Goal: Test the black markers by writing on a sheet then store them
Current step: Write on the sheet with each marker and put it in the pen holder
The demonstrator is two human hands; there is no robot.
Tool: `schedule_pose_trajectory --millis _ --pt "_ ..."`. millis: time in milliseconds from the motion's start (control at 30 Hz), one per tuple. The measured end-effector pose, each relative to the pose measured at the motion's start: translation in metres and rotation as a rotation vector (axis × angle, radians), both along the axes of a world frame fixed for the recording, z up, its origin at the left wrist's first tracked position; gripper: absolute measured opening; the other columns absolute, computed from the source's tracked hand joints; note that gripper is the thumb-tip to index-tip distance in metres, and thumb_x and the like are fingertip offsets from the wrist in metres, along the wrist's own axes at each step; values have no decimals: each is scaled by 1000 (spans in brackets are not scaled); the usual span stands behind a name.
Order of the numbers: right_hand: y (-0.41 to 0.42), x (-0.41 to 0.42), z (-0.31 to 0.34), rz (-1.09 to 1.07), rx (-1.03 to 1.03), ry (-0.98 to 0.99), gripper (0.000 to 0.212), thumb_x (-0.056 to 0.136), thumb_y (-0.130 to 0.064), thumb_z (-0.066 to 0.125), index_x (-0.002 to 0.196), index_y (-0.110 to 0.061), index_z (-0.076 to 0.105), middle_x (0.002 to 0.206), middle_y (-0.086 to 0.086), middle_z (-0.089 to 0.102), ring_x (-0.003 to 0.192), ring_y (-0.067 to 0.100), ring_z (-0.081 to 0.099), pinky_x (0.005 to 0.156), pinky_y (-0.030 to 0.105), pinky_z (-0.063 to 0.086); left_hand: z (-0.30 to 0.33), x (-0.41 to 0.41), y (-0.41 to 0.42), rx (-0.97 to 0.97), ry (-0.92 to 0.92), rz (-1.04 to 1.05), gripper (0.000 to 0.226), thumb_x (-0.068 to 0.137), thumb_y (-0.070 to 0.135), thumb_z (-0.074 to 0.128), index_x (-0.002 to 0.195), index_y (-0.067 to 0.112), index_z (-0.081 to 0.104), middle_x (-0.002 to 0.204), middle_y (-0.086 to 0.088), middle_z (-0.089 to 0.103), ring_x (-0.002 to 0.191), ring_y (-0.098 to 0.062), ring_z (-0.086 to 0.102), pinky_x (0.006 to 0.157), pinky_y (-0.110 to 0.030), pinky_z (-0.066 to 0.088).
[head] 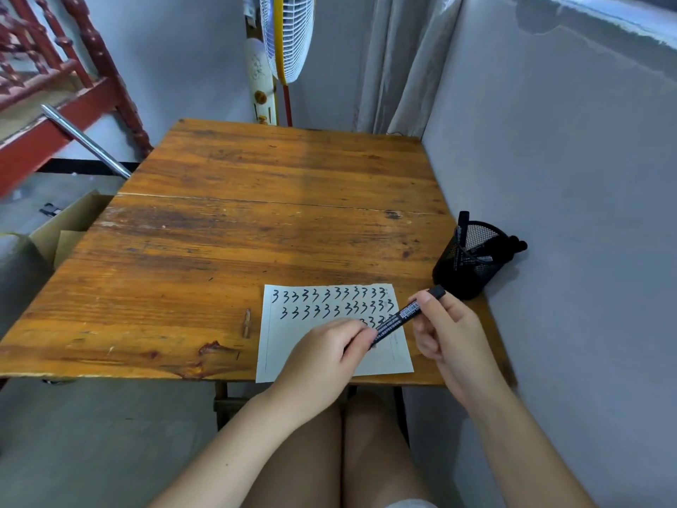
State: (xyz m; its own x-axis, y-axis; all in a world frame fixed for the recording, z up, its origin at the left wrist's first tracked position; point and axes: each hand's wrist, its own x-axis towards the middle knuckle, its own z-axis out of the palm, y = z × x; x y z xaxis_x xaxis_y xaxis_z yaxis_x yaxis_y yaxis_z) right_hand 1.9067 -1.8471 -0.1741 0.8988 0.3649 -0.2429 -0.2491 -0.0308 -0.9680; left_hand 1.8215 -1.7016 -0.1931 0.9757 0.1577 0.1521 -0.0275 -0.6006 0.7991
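Note:
A black marker (403, 315) with a white barcode label lies slanted above the white sheet (293, 313), held at both ends. My left hand (329, 352) grips its lower end, fingers curled over it. My right hand (445, 330) pinches its upper end near the cap. The sheet lies near the table's front edge and carries rows of handwritten black "3" figures; my hands hide part of the third row. A black mesh pen cup (470, 264) stands at the table's right edge with several black markers in it.
The wooden table (227, 236) fills the middle of the view, with a grey wall close along its right side. A cardboard box (66, 229) sits on the floor at the left. A standing fan (289, 34) and a curtain are behind the table.

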Motion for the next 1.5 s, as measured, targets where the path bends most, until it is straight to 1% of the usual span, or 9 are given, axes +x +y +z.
schedule_pose_trajectory --millis 133,300,500,800,933,1067,1233,1333,1500 --pt "7 -8 -7 -47 90 47 23 96 -21 46 80 -13 59 47 -5 51 40 6 31 36 16 23 0 -8 1 -21 123 -63 31 88 45 38 85 19 53 67 4 53 63 -16 52 54 -33 38" --pt "15 -12 -4 401 39 86 31 92 -33 52 69 -14 57 44 -1 42 35 9 25 36 19 18 11 -2 12 263 53 -129 23 89 41 44 95 22 56 79 7 61 69 -9 53 59 -29 44" --pt "27 -2 17 417 112 -14 33 95 -12 48 63 -7 46 41 2 48 31 8 25 36 22 15 29 1 24 253 94 -134 38 79 60 28 59 28 32 53 5 41 48 -11 38 47 -28 28" --pt "21 7 4 706 149 -225 25 87 -28 55 62 -25 50 44 -8 48 37 7 35 40 20 30 16 -4 46 -670 570 -617 47 90 49 39 57 18 28 44 10 23 36 -8 18 35 -16 18" --pt "-18 51 17 382 393 -143 28 81 -32 64 61 -21 49 42 -10 44 34 1 33 33 12 29 3 -23 99 -861 620 -393 51 79 59 51 59 17 30 44 10 23 36 -8 16 33 -14 18" --pt "2 42 -18 212 73 -169 30 93 -14 49 63 -15 50 43 -6 45 38 9 33 35 17 25 -8 -14 89 -556 281 4 45 85 50 42 64 11 35 50 5 27 43 -13 22 43 -23 24" --pt "36 16 -58 101 -178 -296 27 93 -25 55 70 -11 56 58 0 62 48 4 47 48 16 37 -42 3 56 423 140 38 36 89 46 42 81 12 46 68 -5 59 62 -21 55 50 -32 31" --pt "36 8 -66 46 -207 -374 27 94 -19 53 69 -10 57 62 3 62 57 0 55 61 13 44 -59 -1 53 552 61 19 33 89 45 42 86 13 48 76 -6 64 71 -26 60 51 -29 31" --pt "36 6 -70 126 -239 -388 19 92 -14 55 75 -8 60 66 11 64 60 4 55 56 13 45 -64 2 56 539 -18 17 37 85 50 38 89 18 55 80 0 68 74 -20 62 51 -28 38"
